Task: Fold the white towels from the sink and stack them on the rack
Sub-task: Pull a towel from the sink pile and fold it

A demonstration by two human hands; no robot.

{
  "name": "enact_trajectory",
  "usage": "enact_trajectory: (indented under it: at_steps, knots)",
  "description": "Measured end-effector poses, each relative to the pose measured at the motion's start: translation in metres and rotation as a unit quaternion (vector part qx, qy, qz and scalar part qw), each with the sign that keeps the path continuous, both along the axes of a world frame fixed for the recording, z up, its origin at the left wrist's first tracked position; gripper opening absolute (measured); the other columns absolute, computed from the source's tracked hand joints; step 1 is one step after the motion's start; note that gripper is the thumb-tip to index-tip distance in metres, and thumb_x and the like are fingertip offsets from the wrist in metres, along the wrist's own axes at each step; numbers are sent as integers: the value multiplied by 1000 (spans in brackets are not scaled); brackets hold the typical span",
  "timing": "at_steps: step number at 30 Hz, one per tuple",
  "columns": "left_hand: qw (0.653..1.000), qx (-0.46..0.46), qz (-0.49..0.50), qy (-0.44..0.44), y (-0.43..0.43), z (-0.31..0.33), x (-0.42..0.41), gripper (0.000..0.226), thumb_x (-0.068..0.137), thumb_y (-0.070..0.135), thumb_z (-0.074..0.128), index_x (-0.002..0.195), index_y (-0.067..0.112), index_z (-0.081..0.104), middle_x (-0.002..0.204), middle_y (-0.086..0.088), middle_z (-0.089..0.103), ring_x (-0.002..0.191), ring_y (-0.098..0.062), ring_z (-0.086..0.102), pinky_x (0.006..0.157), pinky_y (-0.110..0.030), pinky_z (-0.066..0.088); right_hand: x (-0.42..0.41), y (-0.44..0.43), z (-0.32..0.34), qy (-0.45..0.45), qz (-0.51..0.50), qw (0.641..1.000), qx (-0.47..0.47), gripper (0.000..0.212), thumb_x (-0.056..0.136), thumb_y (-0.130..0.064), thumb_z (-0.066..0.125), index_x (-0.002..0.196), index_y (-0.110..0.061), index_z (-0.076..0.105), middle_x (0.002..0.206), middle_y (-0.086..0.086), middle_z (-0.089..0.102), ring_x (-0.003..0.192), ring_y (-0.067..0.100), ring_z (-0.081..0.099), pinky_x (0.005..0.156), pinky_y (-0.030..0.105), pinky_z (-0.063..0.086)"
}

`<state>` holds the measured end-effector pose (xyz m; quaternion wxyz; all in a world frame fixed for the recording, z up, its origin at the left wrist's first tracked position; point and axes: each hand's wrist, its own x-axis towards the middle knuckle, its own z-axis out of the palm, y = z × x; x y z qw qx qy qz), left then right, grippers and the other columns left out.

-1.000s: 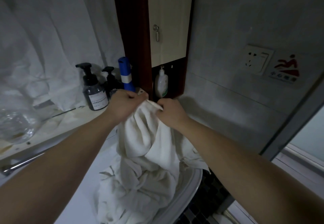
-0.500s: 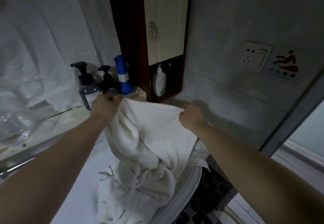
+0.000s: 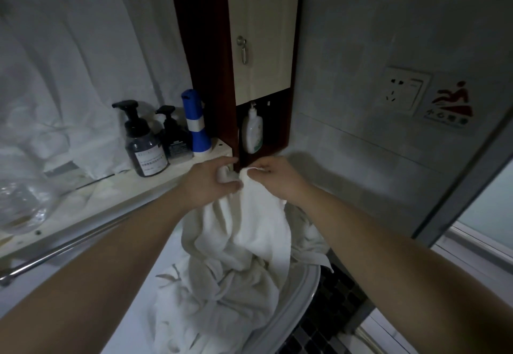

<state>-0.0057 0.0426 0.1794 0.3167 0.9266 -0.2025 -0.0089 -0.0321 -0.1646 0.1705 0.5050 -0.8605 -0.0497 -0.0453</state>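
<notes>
A white towel [image 3: 249, 223] hangs from both my hands above the sink [image 3: 299, 295]. My left hand [image 3: 213, 179] grips one top corner and my right hand [image 3: 274, 176] pinches the other, the two hands almost touching in front of the dark cabinet. The towel's lower part trails into a heap of more white towels [image 3: 216, 298] that fills the basin and spills over its right rim. No rack is clearly in view.
A shelf [image 3: 83, 204] on the left carries two dark pump bottles [image 3: 144, 143], a blue and white container [image 3: 195, 123] and a glass vessel [image 3: 19, 204]. A metal rail [image 3: 61, 251] runs below it. A white soap bottle [image 3: 252, 129] stands in the cabinet niche. A wall socket [image 3: 405, 90] is at right.
My hands had spread apart and stretched the towel's top edge wide half a second ago; now they have come back together, bringing the two corners side by side.
</notes>
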Motion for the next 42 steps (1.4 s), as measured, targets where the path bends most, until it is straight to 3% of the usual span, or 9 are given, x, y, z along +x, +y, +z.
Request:
enact_trajectory:
  at_steps: [4, 12, 16, 18, 22, 26, 29, 36, 42]
  knots:
    - [999, -18, 46, -18, -12, -3, 0, 6, 89, 49, 65, 87, 44, 67, 85, 19, 66, 85, -9, 61, 66, -19, 39, 3, 4, 2, 5, 51, 995, -82, 22, 95, -15, 54, 107, -24, 69, 104, -4, 71, 97, 13, 67, 80, 26, 53]
    - [993, -95, 75, -5, 3, -2, 9, 28, 88, 22, 72, 114, 31, 69, 115, 9, 66, 105, -10, 59, 88, -22, 42, 2, -17, -2, -24, -15, 997, -69, 29, 99, -39, 56, 79, -19, 63, 62, -18, 58, 56, -8, 52, 51, 9, 34]
    - [978, -195, -53, 39, -7, 11, 3, 60, 83, 2, 74, 126, 41, 58, 111, 11, 63, 100, -3, 63, 84, -14, 48, 3, -7, 10, -21, 102, 990, -96, 10, 91, -35, 71, 98, -29, 74, 144, -15, 50, 119, -4, 52, 92, 17, 42]
    - [966, -229, -104, 58, -12, 15, 2, 67, 79, 2, 76, 129, 41, 56, 115, 8, 64, 102, -4, 66, 87, -20, 54, 2, -1, 17, -6, 145, 987, -71, 7, 87, -29, 77, 87, -21, 78, 154, -16, 38, 129, 5, 51, 100, 25, 47]
    - [960, -256, -89, 78, -8, 13, 4, 71, 77, 3, 82, 134, 34, 54, 113, 2, 64, 100, -10, 68, 89, -24, 55, -2, -3, 26, 63, 155, 986, -6, 6, 84, -23, 79, 81, -19, 79, 98, -4, 73, 88, 11, 71, 76, 34, 60]
    - [987, -143, -69, 11, 3, 7, 8, 59, 79, 0, 77, 130, 25, 60, 108, 5, 63, 93, -7, 64, 86, -17, 49, -2, -11, 28, 55, 115, 991, -48, 32, 85, -23, 77, 55, -29, 69, 57, -10, 64, 58, 3, 62, 55, 18, 46]
    - [996, -25, -64, -54, 10, 1, 9, 46, 79, 2, 71, 117, 27, 67, 107, 12, 65, 89, 9, 59, 82, -7, 45, 1, -21, 32, 26, 60, 996, -60, 23, 85, -25, 76, 69, -9, 72, 72, 8, 68, 68, 19, 67, 65, 30, 49]
    - [968, -245, -46, 20, -2, 5, 7, 48, 81, -6, 72, 101, 38, 67, 100, 10, 68, 92, -4, 67, 81, -17, 50, 3, -16, 31, 36, 124, 979, -156, 12, 84, -29, 77, 75, -21, 73, 151, -18, 36, 97, -3, 61, 73, 21, 50]
    - [985, -110, -98, -84, -18, 8, 6, 45, 76, -5, 72, 108, 26, 65, 99, 1, 63, 85, -10, 63, 74, -10, 46, -1, 3, 24, 48, 126, 983, -126, 15, 82, -29, 75, 71, -20, 72, 73, -2, 64, 63, 9, 64, 59, 36, 57]
